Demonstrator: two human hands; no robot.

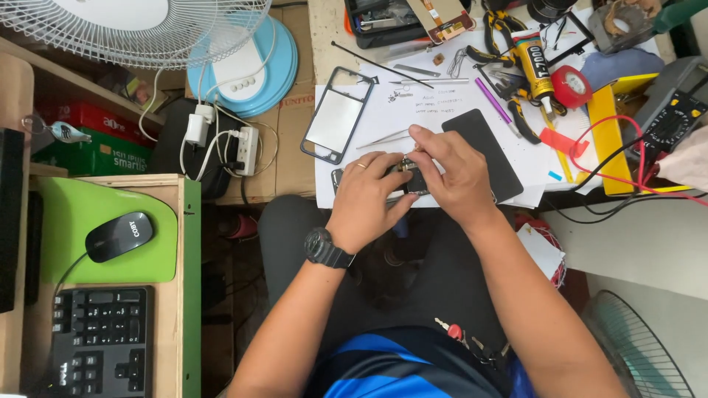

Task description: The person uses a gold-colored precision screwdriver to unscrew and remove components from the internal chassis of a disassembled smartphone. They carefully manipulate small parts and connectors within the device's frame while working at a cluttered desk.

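Both hands meet on a small opened phone (413,179) at the desk's near edge. The left hand (366,199) curls around its side; the right hand (451,173) pinches its top. It looks light, thin, easy to break — best held by the edges.

mouse pad (70,221) green | tape roll (571,87) red | keyboard (99,340) black

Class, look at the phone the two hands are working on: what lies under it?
White paper on the bench lies under the phone, beside a black panel. The left hand and right hand cover most of the phone, so what is directly beneath it is hidden.
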